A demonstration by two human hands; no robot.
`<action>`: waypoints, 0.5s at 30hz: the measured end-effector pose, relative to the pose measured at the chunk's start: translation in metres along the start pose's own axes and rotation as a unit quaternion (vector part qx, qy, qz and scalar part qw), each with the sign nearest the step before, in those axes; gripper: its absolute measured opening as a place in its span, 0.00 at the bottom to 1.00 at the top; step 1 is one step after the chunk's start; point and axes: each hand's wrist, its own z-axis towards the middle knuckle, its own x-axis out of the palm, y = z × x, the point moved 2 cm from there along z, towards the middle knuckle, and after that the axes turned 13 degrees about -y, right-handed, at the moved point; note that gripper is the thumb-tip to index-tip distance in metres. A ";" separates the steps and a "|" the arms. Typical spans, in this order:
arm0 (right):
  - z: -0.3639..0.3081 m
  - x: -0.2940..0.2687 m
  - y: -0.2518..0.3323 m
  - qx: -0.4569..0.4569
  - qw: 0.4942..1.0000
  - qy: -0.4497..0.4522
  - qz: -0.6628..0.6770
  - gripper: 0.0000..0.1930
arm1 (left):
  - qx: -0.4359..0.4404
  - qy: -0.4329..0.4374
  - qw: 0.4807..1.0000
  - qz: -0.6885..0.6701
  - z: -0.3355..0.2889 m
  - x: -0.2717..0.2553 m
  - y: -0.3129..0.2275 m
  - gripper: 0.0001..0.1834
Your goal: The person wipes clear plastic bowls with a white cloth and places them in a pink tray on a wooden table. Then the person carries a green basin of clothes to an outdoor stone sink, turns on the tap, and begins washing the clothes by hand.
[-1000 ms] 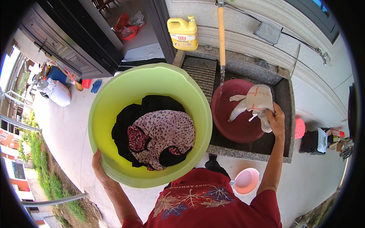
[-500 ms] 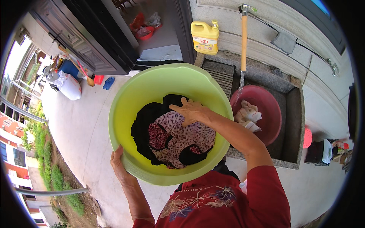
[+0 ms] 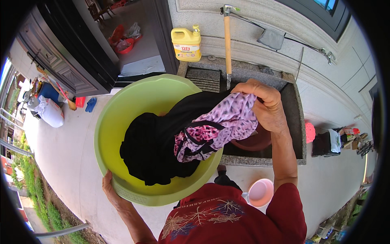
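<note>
My left hand (image 3: 112,190) grips the rim of a large yellow-green basin (image 3: 106,134) at its near left side. Black cloth (image 3: 148,142) lies bunched inside, and part of it stretches up toward the sink side. My right hand (image 3: 266,105) is closed on a pink and black spotted garment (image 3: 239,114), lifting its end over the basin's right rim. The rest of the garment hangs down onto the black cloth. Beneath my right hand, a dark red basin (image 3: 256,140) sits in the stone sink (image 3: 264,161), mostly hidden by the raised garment.
Water runs from a tan tap hose (image 3: 228,44) at the sink. A yellow pump jug (image 3: 186,45) stands by the sink's far left corner. A pink bucket (image 3: 261,192) is on the floor at my right. An open dark door (image 3: 67,53) is at far left.
My right hand has closed on the spotted garment and pulled it up and right, over the sink. The black cloth is more exposed. The view has shifted right; my left hand keeps the rim.
</note>
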 end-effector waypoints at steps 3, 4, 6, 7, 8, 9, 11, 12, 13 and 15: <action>-0.010 -0.069 0.003 0.053 0.979 -0.174 0.096 0.16 | 0.002 0.067 0.997 0.032 -0.010 -0.002 -0.008 0.19; -0.012 -0.091 0.003 0.061 0.964 -0.227 0.128 0.12 | -0.004 0.080 0.996 0.029 -0.008 -0.001 -0.008 0.18; -0.004 -0.114 0.001 0.055 0.937 -0.278 0.203 0.11 | -0.013 0.069 0.997 0.013 -0.002 0.000 -0.002 0.18; 0.001 -0.130 -0.004 0.039 0.933 -0.298 0.199 0.11 | -0.019 0.064 0.998 0.004 0.000 0.001 0.000 0.18; 0.002 -0.145 -0.007 0.024 0.925 -0.317 0.209 0.11 | -0.019 0.052 0.998 0.006 -0.002 0.005 0.002 0.17; 0.002 -0.160 -0.011 0.011 0.918 -0.332 0.217 0.11 | -0.018 0.040 0.999 0.009 -0.007 0.010 0.003 0.17; -0.001 -0.184 -0.026 -0.002 0.907 -0.348 0.238 0.11 | -0.013 0.022 1.000 0.012 -0.015 0.019 0.006 0.16; -0.004 -0.193 -0.037 -0.004 0.901 -0.353 0.252 0.11 | -0.010 0.016 1.000 0.014 -0.019 0.022 0.007 0.16; -0.007 -0.199 -0.050 0.000 0.896 -0.356 0.264 0.11 | -0.006 0.009 1.000 0.015 -0.023 0.025 0.008 0.16; -0.019 -0.203 -0.079 0.016 0.885 -0.359 0.297 0.11 | 0.013 0.011 0.999 0.028 -0.032 0.029 0.005 0.15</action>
